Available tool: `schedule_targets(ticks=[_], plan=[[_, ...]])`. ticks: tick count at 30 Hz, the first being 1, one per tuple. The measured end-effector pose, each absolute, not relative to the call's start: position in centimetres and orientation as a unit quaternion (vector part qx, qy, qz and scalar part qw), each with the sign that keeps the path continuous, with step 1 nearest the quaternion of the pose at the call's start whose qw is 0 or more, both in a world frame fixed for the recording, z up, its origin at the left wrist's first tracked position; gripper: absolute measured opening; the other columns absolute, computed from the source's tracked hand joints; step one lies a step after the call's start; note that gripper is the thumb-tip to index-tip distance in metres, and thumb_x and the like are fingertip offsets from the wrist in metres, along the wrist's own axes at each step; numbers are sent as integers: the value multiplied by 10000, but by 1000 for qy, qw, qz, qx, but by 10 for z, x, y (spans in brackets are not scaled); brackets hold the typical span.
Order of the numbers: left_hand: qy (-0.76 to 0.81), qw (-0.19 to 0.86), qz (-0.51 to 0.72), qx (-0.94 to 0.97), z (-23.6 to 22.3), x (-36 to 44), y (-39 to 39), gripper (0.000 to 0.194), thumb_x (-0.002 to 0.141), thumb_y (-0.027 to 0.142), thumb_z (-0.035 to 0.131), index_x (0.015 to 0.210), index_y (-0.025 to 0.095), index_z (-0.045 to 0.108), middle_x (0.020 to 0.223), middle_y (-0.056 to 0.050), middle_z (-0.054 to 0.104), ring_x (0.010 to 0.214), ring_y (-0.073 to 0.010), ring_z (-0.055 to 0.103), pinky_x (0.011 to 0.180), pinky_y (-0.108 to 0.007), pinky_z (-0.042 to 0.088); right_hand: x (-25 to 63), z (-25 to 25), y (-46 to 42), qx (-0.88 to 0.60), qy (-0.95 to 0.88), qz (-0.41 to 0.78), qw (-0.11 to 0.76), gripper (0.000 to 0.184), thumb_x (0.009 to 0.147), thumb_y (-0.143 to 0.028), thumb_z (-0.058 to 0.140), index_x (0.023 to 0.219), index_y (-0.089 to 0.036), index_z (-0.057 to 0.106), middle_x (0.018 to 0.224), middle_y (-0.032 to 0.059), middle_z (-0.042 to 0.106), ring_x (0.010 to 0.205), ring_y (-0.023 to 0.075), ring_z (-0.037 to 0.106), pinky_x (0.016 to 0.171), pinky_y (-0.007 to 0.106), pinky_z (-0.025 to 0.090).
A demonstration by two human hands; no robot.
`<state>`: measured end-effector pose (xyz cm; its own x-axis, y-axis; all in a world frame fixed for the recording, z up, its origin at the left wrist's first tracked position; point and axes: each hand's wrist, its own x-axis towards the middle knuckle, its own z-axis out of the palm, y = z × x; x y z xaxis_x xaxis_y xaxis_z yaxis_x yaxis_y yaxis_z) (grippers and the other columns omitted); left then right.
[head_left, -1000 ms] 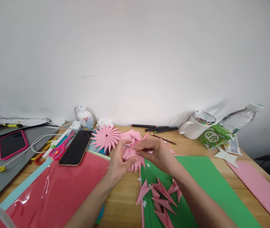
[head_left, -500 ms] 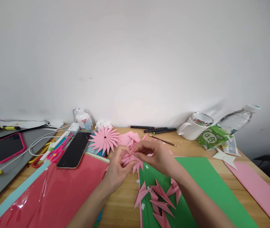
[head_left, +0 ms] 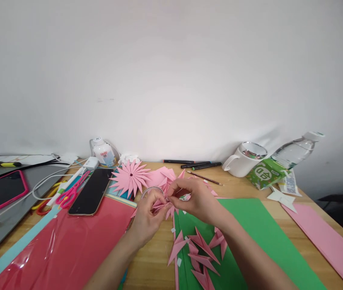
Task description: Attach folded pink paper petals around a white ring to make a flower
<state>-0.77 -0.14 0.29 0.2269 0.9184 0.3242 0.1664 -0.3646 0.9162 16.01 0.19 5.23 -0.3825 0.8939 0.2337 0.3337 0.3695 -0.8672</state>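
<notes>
My left hand [head_left: 146, 219] pinches a pink folded-paper piece [head_left: 158, 204] between thumb and fingers. Opposite it, my right hand [head_left: 194, 198] is closed in a pinch on the inner end of the same piece; its fingertips meet those of the left. Fingers hide most of the paper. Just behind the left fingers shows a round, clear-looking rim [head_left: 151, 188], partly covered. A finished pink paper pinwheel star [head_left: 131, 177] with many points lies beyond, to the left. Several loose pink folded units [head_left: 202, 245] lie below my right wrist on a green sheet [head_left: 250, 229].
On the left are a red sheet in plastic [head_left: 69, 245], a black phone [head_left: 90, 192], pink scissors [head_left: 72, 192] and a white bottle [head_left: 104, 153]. Markers [head_left: 203, 165] and a pencil [head_left: 204, 177] lie near the wall. A white mug [head_left: 240, 163] and a water bottle [head_left: 295, 152] stand right.
The fan-like pink paper has turned and folded together between my hands, so less of it shows. My left fingers have closed in towards the right. The view has shifted slightly.
</notes>
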Motion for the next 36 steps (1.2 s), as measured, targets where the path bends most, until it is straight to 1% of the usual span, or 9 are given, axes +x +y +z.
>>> schedule_targets(ticks=[3, 5, 7, 10, 13, 17, 22, 28, 36], plan=[[409, 383, 483, 673, 6, -8, -2, 129, 769, 250, 617, 711, 197, 515, 714, 7, 543, 630, -123, 525, 578, -220, 430, 161, 54, 1, -378, -786, 294, 391, 93, 800, -105, 583, 766, -166, 646, 809, 35, 670, 710, 119, 626, 647, 234, 527], [413, 385, 488, 666, 7, -8, -1, 135, 765, 248, 618, 707, 197, 507, 697, 17, 538, 593, -111, 511, 549, -208, 422, 160, 54, 1, -351, -818, 214, 403, 123, 831, -117, 572, 793, -175, 674, 918, 73, 672, 765, 133, 637, 644, 242, 523], [416, 391, 491, 658, 8, -9, -1, 139, 768, 247, 611, 705, 197, 499, 683, 25, 534, 559, -100, 497, 515, -195, 408, 159, 52, 1, -331, -833, 174, 408, 172, 863, -115, 535, 846, -184, 692, 988, 100, 661, 775, 133, 642, 624, 239, 519], [424, 390, 493, 652, 9, -11, 0, 137, 762, 242, 613, 702, 197, 499, 684, 22, 536, 587, -105, 516, 513, -187, 409, 158, 49, 2, -314, -841, 167, 408, 209, 882, -110, 509, 923, -196, 696, 1016, 104, 650, 789, 125, 643, 622, 225, 515], [433, 386, 493, 649, 9, -12, 0, 129, 748, 236, 622, 709, 197, 506, 701, 16, 530, 609, -112, 518, 492, -179, 400, 161, 48, 4, -307, -859, 142, 385, 217, 896, -124, 500, 955, -203, 693, 977, 87, 656, 816, 129, 643, 640, 219, 508], [431, 389, 488, 652, 7, -11, 0, 134, 760, 222, 620, 712, 197, 497, 725, 18, 521, 581, -98, 492, 472, -173, 390, 165, 47, 7, -308, -873, 116, 360, 223, 902, -115, 488, 935, -195, 694, 952, 77, 661, 800, 126, 644, 640, 217, 493], [401, 386, 492, 669, 5, -11, 0, 136, 777, 188, 608, 706, 197, 493, 685, 36, 505, 568, -89, 488, 518, -178, 411, 167, 44, 9, -298, -870, 129, 371, 217, 896, -110, 497, 888, -199, 694, 977, 70, 669, 818, 123, 647, 650, 215, 492], [412, 362, 499, 671, 6, -13, 1, 131, 767, 180, 617, 699, 196, 507, 690, 31, 518, 579, -93, 493, 504, -173, 402, 165, 43, 8, -293, -867, 109, 389, 221, 901, -120, 504, 945, -200, 705, 967, 76, 679, 793, 119, 651, 638, 212, 490], [405, 328, 500, 692, 4, -12, 2, 126, 771, 162, 615, 715, 205, 510, 686, 38, 534, 603, -98, 505, 558, -190, 401, 164, 43, 9, -289, -867, 106, 393, 215, 899, -111, 499, 896, -196, 697, 951, 74, 677, 765, 113, 648, 605, 197, 479]])
